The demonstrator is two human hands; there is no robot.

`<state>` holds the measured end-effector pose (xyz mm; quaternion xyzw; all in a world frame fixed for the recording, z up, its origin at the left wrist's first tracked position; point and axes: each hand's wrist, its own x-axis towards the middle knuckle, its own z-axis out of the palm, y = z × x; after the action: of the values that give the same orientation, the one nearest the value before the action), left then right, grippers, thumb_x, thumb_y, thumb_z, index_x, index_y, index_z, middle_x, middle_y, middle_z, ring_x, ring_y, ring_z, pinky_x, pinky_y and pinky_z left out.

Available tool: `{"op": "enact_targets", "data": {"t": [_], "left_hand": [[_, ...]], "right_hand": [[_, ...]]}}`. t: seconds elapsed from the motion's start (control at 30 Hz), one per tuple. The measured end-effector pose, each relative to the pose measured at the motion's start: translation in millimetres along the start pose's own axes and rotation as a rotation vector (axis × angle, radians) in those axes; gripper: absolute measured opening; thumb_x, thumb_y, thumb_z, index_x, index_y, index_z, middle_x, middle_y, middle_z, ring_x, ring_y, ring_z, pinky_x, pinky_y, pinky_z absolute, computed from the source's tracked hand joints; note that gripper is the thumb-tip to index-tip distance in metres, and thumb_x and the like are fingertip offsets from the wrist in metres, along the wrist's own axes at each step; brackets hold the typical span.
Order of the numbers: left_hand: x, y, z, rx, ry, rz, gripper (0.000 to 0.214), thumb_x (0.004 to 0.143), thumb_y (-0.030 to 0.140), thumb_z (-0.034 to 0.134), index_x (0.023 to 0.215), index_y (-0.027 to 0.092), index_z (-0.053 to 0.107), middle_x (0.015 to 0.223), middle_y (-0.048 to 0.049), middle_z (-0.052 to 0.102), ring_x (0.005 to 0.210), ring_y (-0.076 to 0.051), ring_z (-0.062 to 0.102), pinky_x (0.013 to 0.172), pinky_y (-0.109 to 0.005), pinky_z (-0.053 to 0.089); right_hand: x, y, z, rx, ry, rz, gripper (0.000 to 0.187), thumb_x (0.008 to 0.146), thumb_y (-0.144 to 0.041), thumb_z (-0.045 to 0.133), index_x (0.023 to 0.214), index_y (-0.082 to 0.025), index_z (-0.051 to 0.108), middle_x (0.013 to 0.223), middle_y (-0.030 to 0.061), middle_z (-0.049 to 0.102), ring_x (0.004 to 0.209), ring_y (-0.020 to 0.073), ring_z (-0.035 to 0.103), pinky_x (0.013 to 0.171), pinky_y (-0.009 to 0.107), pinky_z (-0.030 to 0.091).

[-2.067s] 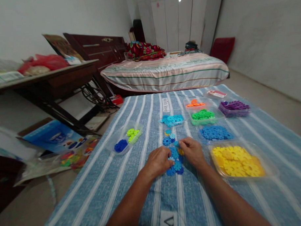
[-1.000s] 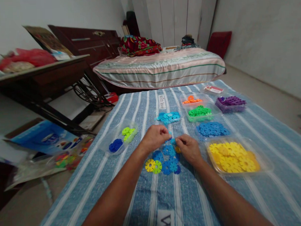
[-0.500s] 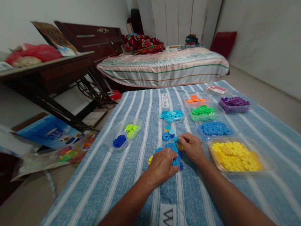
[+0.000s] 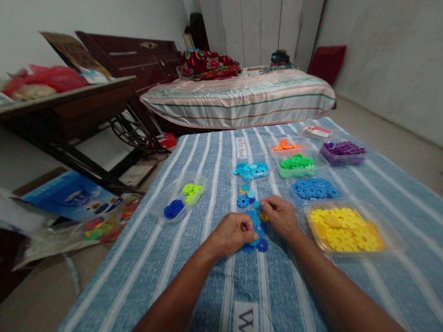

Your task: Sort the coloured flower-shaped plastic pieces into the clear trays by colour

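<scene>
Blue notched plastic snowflake discs [image 4: 260, 228], seemingly joined in a cluster, lie on the cloth between my hands. My left hand [image 4: 233, 233] is closed at the cluster's left side, its thumb and curled fingers pinching at the blue discs. My right hand [image 4: 282, 216] pinches a small light blue disc [image 4: 257, 205] at the upper right of the cluster. A yellow disc [image 4: 264, 217] shows just under its fingers. Beyond them lie loose discs, among them a blue disc [image 4: 243, 201] and a pale blue disc [image 4: 250, 194]. My left hand hides part of the cluster.
Right of my hands stand clear tubs of yellow discs [image 4: 345, 229], blue discs [image 4: 316, 188], green discs [image 4: 297, 164], orange discs [image 4: 285, 145] and purple discs [image 4: 343, 151]. Light blue discs [image 4: 251, 170] sit in a tub ahead. A two-colour tub [image 4: 158, 207] is at left.
My left hand has rolled and drawn its fingers into a curl, uncovering more blue discs at the near end. A yellow disc on its left is now hidden. My right hand stays nearly still.
</scene>
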<state>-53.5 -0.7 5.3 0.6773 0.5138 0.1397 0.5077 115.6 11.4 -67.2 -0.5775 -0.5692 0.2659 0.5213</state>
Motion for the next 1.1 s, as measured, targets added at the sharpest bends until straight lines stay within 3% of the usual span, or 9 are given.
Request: {"op": "enact_targets", "data": {"t": [0.1,0.2,0.27,0.37,0.43,0.57,0.63,0.8,1.1], "left_hand": [[13,8,-16.5,-0.092,0.072,-0.030,0.019,0.061,0.030,0.071,0.060,0.016,0.057,0.048,0.0059,0.049,0.047,-0.007,0.043,0.047,-0.021,0.031],[34,28,-36.6,-0.225,0.258,-0.008,0.020,0.060,0.030,0.072,0.062,0.016,0.058,0.047,0.0058,0.050,0.045,-0.006,0.044,0.045,-0.019,0.032],[48,43,-48.3,-0.411,0.426,0.022,0.022,0.061,0.031,0.072,0.068,0.015,0.059,0.053,0.0036,0.056,0.048,-0.006,0.048,0.047,-0.019,0.037],[62,54,-54.7,-0.556,0.533,0.037,0.025,0.064,0.035,0.070,0.076,0.016,0.059,0.068,-0.0019,0.067,0.055,-0.008,0.056,0.051,-0.019,0.042],[63,51,-49.3,-0.433,0.494,0.048,0.023,0.065,0.034,0.069,0.076,0.016,0.060,0.067,-0.0017,0.066,0.055,-0.009,0.056,0.050,-0.019,0.041],[53,29,-27.5,-0.009,0.191,0.110,0.011,0.063,0.026,0.066,0.069,0.016,0.063,0.055,0.0033,0.057,0.052,-0.009,0.050,0.051,-0.021,0.038],[48,21,-18.6,0.193,0.097,0.123,0.009,0.062,0.021,0.065,0.070,0.018,0.066,0.055,0.0041,0.056,0.053,-0.010,0.049,0.053,-0.022,0.037],[41,17,-8.8,0.573,0.044,0.132,0.014,0.061,0.017,0.066,0.073,0.023,0.071,0.061,0.0039,0.060,0.061,-0.013,0.053,0.061,-0.023,0.037],[39,12,-5.6,0.604,0.027,0.150,0.012,0.062,0.019,0.071,0.074,0.023,0.069,0.069,0.0027,0.061,0.065,-0.014,0.053,0.061,-0.023,0.036]], "right_hand": [[0,0,0,-0.006,0.001,0.011,0.029,0.081,-0.037,0.052,0.066,-0.019,0.067,0.064,0.0007,0.060,0.061,0.0140,0.054,0.060,0.026,0.038],[0,0,1,0.003,0.000,0.014,0.029,0.081,-0.037,0.052,0.067,-0.019,0.068,0.065,0.0008,0.060,0.062,0.0144,0.055,0.061,0.027,0.039],[0,0,1,0.010,-0.003,0.016,0.029,0.082,-0.037,0.051,0.067,-0.019,0.068,0.066,0.0010,0.061,0.063,0.0149,0.056,0.062,0.027,0.040],[0,0,2,0.010,-0.002,0.016,0.029,0.082,-0.037,0.051,0.067,-0.019,0.068,0.066,0.0011,0.061,0.063,0.0149,0.055,0.062,0.027,0.040],[0,0,1,0.007,0.003,0.014,0.029,0.082,-0.037,0.051,0.067,-0.019,0.068,0.065,0.0010,0.061,0.063,0.0148,0.055,0.061,0.027,0.039],[1,-2,1,0.005,0.005,0.018,0.029,0.081,-0.037,0.052,0.066,-0.019,0.068,0.064,0.0004,0.059,0.061,0.0143,0.054,0.060,0.026,0.038],[1,-2,0,0.002,0.001,0.018,0.028,0.080,-0.037,0.052,0.066,-0.019,0.068,0.064,0.0006,0.059,0.062,0.0145,0.054,0.061,0.026,0.038],[2,-2,0,0.009,-0.004,0.015,0.028,0.080,-0.037,0.052,0.063,-0.019,0.066,0.062,0.0002,0.058,0.060,0.0142,0.053,0.059,0.026,0.038],[0,0,2,0.014,0.014,0.021,0.027,0.080,-0.036,0.053,0.065,-0.019,0.067,0.064,0.0006,0.060,0.061,0.0145,0.055,0.060,0.026,0.039]]}}
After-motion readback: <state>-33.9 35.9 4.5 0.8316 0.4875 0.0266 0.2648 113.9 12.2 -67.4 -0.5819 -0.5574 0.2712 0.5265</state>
